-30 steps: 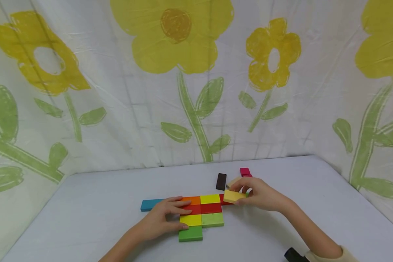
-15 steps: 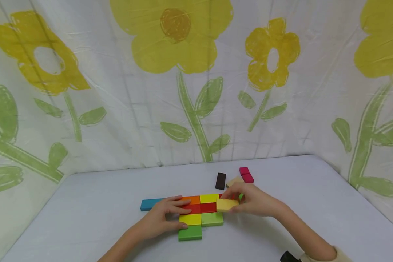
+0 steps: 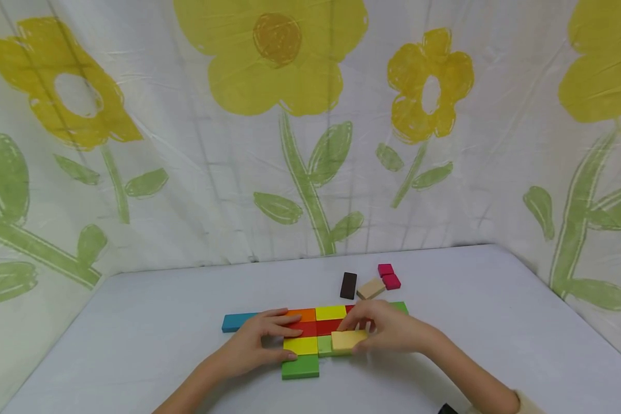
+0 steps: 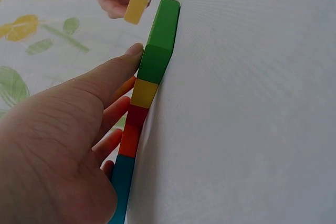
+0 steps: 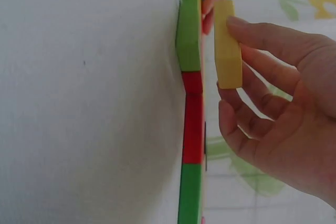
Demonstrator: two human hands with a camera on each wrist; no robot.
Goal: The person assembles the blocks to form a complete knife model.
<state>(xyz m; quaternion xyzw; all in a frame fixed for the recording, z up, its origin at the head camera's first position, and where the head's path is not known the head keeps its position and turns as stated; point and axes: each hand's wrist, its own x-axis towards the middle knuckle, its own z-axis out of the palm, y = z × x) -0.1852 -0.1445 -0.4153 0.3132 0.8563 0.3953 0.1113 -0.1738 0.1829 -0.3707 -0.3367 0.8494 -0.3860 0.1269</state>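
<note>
Head view: pale-yellow wooden-looking rectangular block (image 3: 345,341), pinched in fingers of right hand (image 3: 390,329), above light-green rectangular block (image 3: 324,345) | Left wrist: left hand (image 4: 60,135), fingers apart over flat coloured blocks (image 4: 144,94), presumably steadying them | Right wrist: edge grip leaves pale-yellow block's underside free.

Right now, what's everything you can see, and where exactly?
Held block: 1, pale yellow, raised by the laid rows
Far-row blocks: 5, blue, orange, yellow, red, green, left to right
Second-row blocks: 2, red, just nearer
Third-row blocks: 2, yellow and light green, in front
Fourth-row block: 1, green, nearest
Dark block: 1, brown, behind far row
Wooden block: 1, beige, right of that
Small blocks: 2, pink, farther right
Table: 1, white, beneath
Curtain: 1, white, flowered, behind
Black object: 1, black, bottom edge, mostly cropped
Sleeve: 1, cream, bottom right
Left hand: 1, touching the rows' left
Right hand: 1, pinching the held block
</note>
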